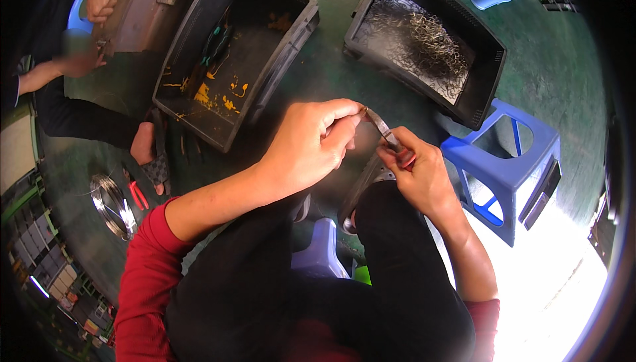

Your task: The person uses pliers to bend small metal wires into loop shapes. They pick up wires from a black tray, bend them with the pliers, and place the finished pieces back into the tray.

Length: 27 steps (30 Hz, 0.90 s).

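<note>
My right hand (423, 170) is closed around a pair of pliers (379, 125) with red handles, its silver jaws pointing up and to the left. The tips of the jaws meet the fingertips of my left hand (311, 140). Thumb and forefinger of that hand are pinched together there, and the other fingers are curled in. Whatever small thing sits in the pinch is too small to make out. Both hands are above the green floor, just beyond my knees.
A black crate (278, 77) with yellow bits stands ahead on the left; another crate (424, 74) holds a heap of bent metal wire pieces (437, 41). A blue stool (523, 156) is at right. Wire coil (112, 206) and red-handled pliers (137, 193) lie left, near another person's foot (142, 143).
</note>
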Motion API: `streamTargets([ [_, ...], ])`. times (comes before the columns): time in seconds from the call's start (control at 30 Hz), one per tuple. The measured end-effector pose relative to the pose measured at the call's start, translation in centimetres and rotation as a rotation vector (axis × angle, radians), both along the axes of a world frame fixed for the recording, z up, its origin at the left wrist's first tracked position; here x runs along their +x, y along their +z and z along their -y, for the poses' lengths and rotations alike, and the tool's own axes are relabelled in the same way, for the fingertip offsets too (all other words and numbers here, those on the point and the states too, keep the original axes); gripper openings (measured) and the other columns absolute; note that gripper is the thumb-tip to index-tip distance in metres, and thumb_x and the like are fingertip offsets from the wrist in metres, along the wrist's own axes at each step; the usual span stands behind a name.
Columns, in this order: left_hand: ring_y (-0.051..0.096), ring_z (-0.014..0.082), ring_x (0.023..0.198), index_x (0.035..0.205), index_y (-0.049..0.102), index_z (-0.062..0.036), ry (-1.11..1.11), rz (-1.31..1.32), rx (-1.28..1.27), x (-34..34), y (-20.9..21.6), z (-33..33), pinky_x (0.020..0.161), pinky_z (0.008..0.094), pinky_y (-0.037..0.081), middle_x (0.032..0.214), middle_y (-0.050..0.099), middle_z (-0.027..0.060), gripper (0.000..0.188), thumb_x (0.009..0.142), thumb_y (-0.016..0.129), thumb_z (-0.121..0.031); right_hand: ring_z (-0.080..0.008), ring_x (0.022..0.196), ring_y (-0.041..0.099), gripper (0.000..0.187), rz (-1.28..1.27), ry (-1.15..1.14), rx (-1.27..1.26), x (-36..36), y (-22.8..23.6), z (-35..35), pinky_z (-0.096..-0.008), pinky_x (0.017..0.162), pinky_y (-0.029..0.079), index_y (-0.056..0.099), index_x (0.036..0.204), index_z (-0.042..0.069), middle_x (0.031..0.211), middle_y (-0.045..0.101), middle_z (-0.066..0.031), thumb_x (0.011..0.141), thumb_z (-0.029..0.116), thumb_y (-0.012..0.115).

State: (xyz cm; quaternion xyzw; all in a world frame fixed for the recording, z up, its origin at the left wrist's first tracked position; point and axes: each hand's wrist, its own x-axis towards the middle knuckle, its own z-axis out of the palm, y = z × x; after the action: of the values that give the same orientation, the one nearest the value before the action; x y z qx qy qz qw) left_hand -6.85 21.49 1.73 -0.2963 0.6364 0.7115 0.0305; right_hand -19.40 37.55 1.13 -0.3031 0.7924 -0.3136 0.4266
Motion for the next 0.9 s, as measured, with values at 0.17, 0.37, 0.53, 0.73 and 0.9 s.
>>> streamTargets([
  [0.17, 0.053, 0.0064, 0.054, 0.102, 0.062, 0.0056, 0.016, -0.025, -0.016, 0.0, -0.4, 0.0, 0.049, 0.0211, 0.041, 0.072, 0.059, 0.0046, 0.019, 0.099, 0.05, -0.009, -0.011, 0.065, 0.053, 0.015, -0.02, 0.006, -0.037, 0.0, -0.5, -0.2, -0.0278, 0.065, 0.047, 0.062, 0.101, 0.001, 0.074, 0.063, -0.0089, 0.09, 0.011, 0.065],
  [0.37, 0.067, 0.0108, 0.073, 0.109, 0.067, 0.0006, 0.064, -0.043, 0.01, -0.8, -1.8, 1.4, 0.057, 0.0199, 0.048, 0.088, 0.069, 0.007, 0.022, 0.099, 0.055, -0.014, -0.0137, 0.077, 0.063, 0.026, 0.372, 0.041, 0.059, -1.4, -0.2, -0.7, -0.0282, 0.068, 0.05, 0.062, 0.111, -0.001, 0.084, 0.067, -0.0097, 0.096, 0.021, 0.061],
  [0.53, 0.069, 0.0171, 0.094, 0.121, 0.065, -0.0045, 0.194, 0.009, 0.361, -0.9, -2.0, 2.4, 0.07, 0.0237, 0.053, 0.11, 0.069, 0.0103, 0.032, 0.098, 0.059, -0.027, -0.0214, 0.093, 0.068, 0.047, 1.08, -0.045, 0.116, -1.3, -0.4, -1.1, -0.0302, 0.076, 0.056, 0.056, 0.124, -0.002, 0.102, 0.068, -0.0151, 0.097, 0.036, 0.059],
  [0.73, 0.067, 0.0205, 0.1, 0.125, 0.061, -0.0026, 0.232, -0.041, 0.365, -0.7, -1.5, 1.6, 0.08, 0.0306, 0.055, 0.116, 0.067, 0.0123, 0.035, 0.099, 0.056, -0.026, -0.0305, 0.106, 0.066, 0.057, 1.384, -0.053, 0.052, -1.1, -0.5, -1.2, -0.0356, 0.078, 0.058, 0.051, 0.131, 0.0, 0.11, 0.066, -0.0187, 0.095, 0.044, 0.059],
  [0.9, 0.065, 0.023, 0.107, 0.124, 0.061, -0.0014, 0.209, -0.157, 0.315, -0.6, -2.2, 1.1, 0.085, 0.0323, 0.055, 0.118, 0.066, 0.0135, 0.031, 0.102, 0.051, -0.02, -0.0304, 0.105, 0.066, 0.06, 1.464, -0.057, 0.03, -0.9, -0.3, -1.0, -0.0352, 0.077, 0.058, 0.05, 0.13, 0.0, 0.107, 0.066, -0.0182, 0.094, 0.047, 0.06],
])
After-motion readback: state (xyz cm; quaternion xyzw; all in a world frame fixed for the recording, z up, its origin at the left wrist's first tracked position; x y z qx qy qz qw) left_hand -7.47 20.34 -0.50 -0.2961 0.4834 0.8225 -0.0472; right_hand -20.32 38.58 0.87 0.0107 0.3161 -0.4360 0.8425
